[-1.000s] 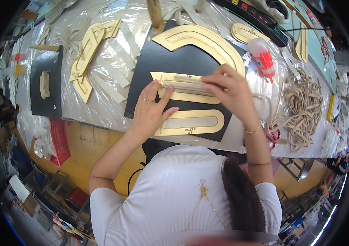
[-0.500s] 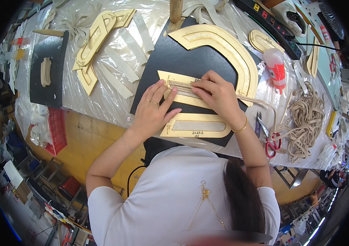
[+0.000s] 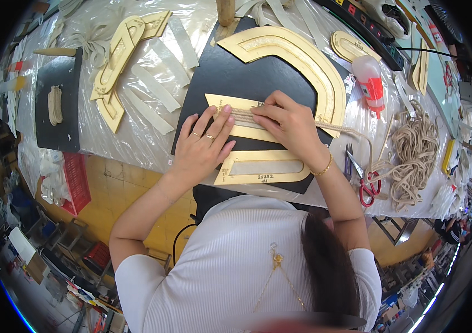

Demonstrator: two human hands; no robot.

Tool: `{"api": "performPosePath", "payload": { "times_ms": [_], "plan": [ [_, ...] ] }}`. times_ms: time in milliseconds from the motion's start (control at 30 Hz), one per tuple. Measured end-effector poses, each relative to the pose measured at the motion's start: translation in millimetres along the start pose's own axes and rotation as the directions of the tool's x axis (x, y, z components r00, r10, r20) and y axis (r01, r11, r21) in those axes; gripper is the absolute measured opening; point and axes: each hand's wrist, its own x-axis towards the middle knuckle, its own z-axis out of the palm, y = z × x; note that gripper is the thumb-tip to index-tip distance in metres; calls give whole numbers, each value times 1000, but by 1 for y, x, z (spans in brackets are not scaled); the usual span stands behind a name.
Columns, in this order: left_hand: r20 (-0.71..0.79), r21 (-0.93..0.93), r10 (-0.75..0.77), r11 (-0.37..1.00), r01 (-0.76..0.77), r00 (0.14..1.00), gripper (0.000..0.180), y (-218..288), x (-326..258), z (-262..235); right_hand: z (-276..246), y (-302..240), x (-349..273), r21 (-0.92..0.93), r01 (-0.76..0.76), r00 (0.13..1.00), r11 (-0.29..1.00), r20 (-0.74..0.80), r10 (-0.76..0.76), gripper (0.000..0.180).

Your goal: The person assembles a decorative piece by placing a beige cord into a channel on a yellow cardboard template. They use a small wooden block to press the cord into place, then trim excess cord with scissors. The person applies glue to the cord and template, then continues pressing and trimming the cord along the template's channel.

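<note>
A pale yellow slotted template lies on a black board. Side-by-side runs of beige cord lie along its slot. My left hand rests palm down at the template's left end, its fingers extended and its fingertips on the ends of the cord. With thumb and fingertips together, my right hand pinches the cord farther right and hides part of the slot. The cord's tail leaves from under my right hand toward a loose pile of cord. Nearer me is a second slotted template with a grey strip inside.
A large curved template lies beyond my hands. To the right are red-handled scissors and a red-labelled bottle. Grey strips and stacked templates lie left, near a smaller board holding a cord bundle.
My left index finger has shifted away from me across the cord, closer to the other fingers. My right hand keeps its pinch in nearly the same place. The whole view has shifted slightly.
</note>
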Motion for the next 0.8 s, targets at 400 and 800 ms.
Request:
{"api": "performPosePath", "payload": {
  "times_ms": [400, 800],
  "plan": [
    [16, 116, -57, 992, 55, 998, 54, 13, 7, 1, 4, 0, -9, -20, 59, 997, 998, -40, -60, 13],
    [61, 118, -246, 964, 238, 967, 64, 49, 11, 3, -16, -11, -20, -398, 197, 976, 896, 167, -140, 36]
  ]
}}
